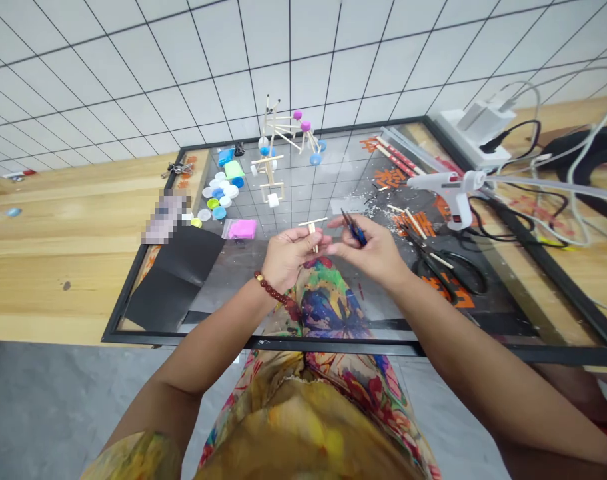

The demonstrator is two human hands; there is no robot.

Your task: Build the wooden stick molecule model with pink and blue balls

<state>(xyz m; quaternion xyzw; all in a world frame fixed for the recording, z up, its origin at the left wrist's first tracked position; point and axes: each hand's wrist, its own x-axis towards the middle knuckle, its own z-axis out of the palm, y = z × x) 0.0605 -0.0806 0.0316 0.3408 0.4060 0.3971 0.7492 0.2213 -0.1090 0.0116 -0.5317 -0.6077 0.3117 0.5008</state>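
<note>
My left hand (294,252), with a beaded bracelet on its wrist, is closed on a small T-shaped piece made of pale wooden sticks (312,228). Opposite it, my right hand (376,248) grips small blue-handled pliers (354,230), their dark jaws pointing up and away. The fingertips of both hands nearly meet beside the stick piece; whether they touch is hard to tell. Beyond the hands stands a little stick figure (270,180) with white ends. Behind it rises a larger stick structure (283,130) with pink and blue round parts.
A white glue gun (453,193) and black scissors (446,267) lie on the right of the glass panel (263,293), near loose sticks (416,223) and a power strip (476,137). Several bottle caps (226,193), a pink packet (240,229) and a black sheet (176,277) are left.
</note>
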